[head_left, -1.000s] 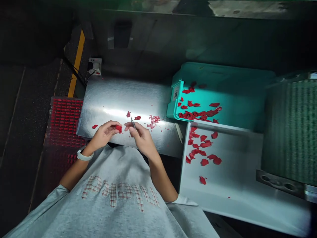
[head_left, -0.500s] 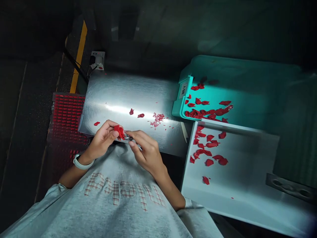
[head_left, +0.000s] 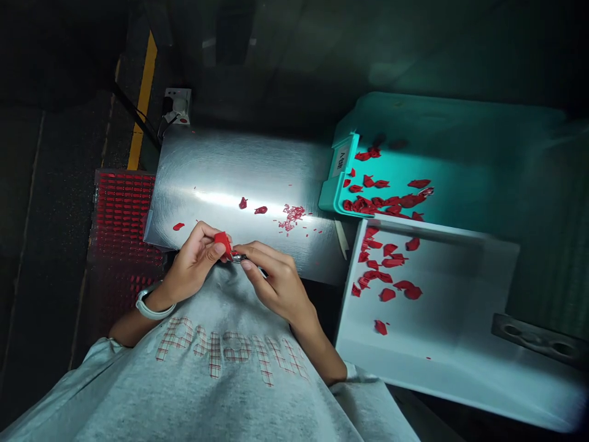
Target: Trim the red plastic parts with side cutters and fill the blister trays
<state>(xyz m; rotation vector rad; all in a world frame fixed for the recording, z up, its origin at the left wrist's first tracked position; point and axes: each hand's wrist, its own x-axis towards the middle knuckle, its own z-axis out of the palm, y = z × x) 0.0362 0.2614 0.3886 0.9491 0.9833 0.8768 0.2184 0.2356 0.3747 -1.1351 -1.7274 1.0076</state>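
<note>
My left hand (head_left: 196, 261) pinches a small red moulded-looking part (head_left: 222, 242) between thumb and fingers, just above the near edge of the metal table. In my right hand (head_left: 276, 279) is a small shiny metal hand tool (head_left: 238, 257) with a dark handle. Its tip meets the right side of the red part; the fingers hide most of it, so its exact kind cannot be made out. On the metal table (head_left: 207, 156) beyond my hands lie a few loose red parts (head_left: 261, 210) and a scatter of tiny red scraps (head_left: 293, 215).
At the right stands a teal bin (head_left: 460, 166) holding red parts, with a white tray (head_left: 442, 307) of more red parts before it. A pale strip (head_left: 341, 239) lies by the table's right edge. Left are a clear tray of red pieces (head_left: 124, 209) and a power socket (head_left: 178, 105).
The red part has turned slightly in my left hand, and the tool's tip sits closer against it. The whole view has shifted a little.
</note>
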